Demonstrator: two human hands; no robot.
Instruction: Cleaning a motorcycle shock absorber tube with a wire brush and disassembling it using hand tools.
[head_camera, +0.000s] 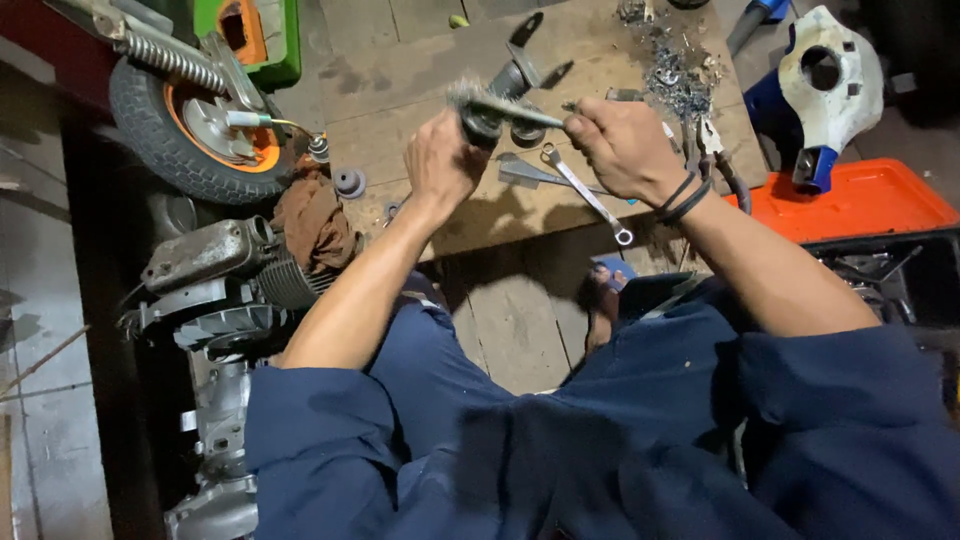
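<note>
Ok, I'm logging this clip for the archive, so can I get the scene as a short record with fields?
setting: wooden board on a plank floor
left hand: grips a dark metal part from below
right hand: holds a brush against that part
under the hands: spanner on the board
left side: small wheel, brown rag, grey engine
right side: orange tray, white and blue cover
clothing: dark blue sleeves
</note>
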